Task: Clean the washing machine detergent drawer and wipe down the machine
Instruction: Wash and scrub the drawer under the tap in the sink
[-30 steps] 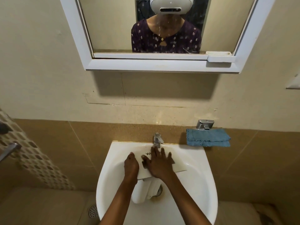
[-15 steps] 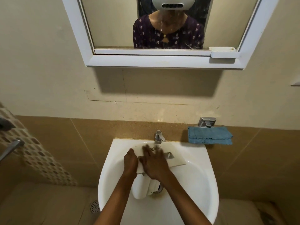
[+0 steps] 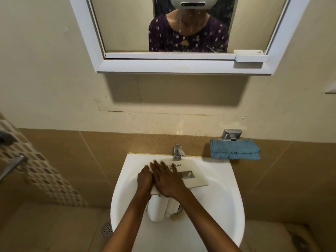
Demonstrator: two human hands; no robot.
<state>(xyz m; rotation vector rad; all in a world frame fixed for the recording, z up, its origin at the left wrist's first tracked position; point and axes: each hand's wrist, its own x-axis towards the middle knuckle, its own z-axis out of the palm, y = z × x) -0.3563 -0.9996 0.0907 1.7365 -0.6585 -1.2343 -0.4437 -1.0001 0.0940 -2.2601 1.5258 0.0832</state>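
The white detergent drawer [image 3: 195,180] lies in the white sink [image 3: 228,180], its front panel facing up with a printed logo and a handle recess, its body hanging down toward the drain. My left hand [image 3: 144,179] grips the panel's left end, fingers curled over the edge. My right hand [image 3: 168,180] lies flat on the left half of the panel with fingers straight and spread. A folded blue cloth [image 3: 235,149] hangs on the wall ledge to the right of the sink, away from both hands.
A chrome tap [image 3: 178,151] stands at the sink's back edge, just above the drawer. A metal fitting [image 3: 231,134] sits above the cloth. A white-framed mirror [image 3: 169,67] hangs on the wall. A floor drain [image 3: 107,229] lies at lower left.
My right hand has slid left across the panel, uncovering the logo and handle recess. My left hand keeps its hold on the left end.
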